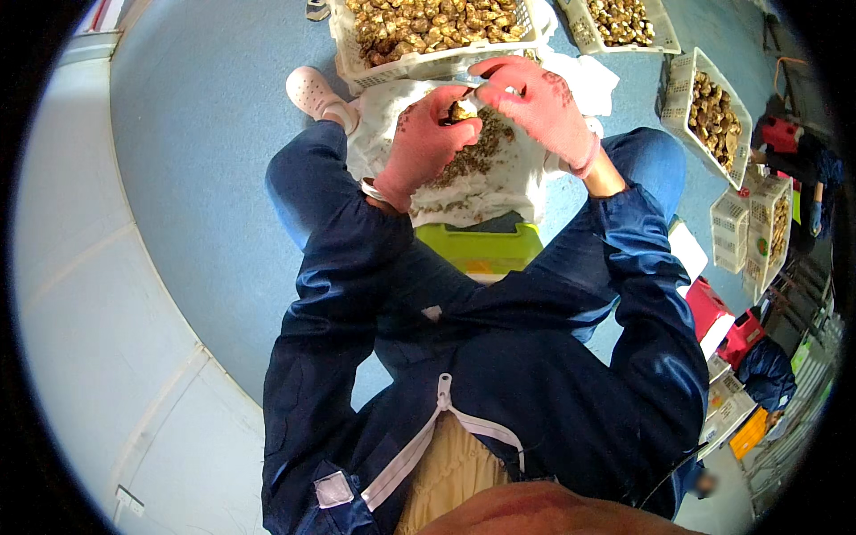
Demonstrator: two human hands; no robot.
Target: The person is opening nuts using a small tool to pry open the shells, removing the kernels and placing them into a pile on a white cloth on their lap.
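Observation:
My left hand (428, 144), in a pink knit glove, grips a small brown and white mushroom-like piece (463, 110) between thumb and fingers. Close beside it, my right hand (538, 107) wears a matching glove, with thumb and forefinger drawn together near the piece's top. Whether something thin sits in those right fingertips is too small to tell. Beneath both hands a white cloth (438, 212) is spread between my legs, strewn with brown crumbs and scraps (478, 150). Just beyond stands a white plastic crate (428, 69) heaped with brown mushroom-like pieces (435, 30).
A lime-green bin (478, 247) sits between my knees. More filled crates (632, 48) (682, 100) (759, 267) stand to the right. Red stools (709, 307) and other people (769, 374) are farther right. A pale wall (73, 267) bounds the left side.

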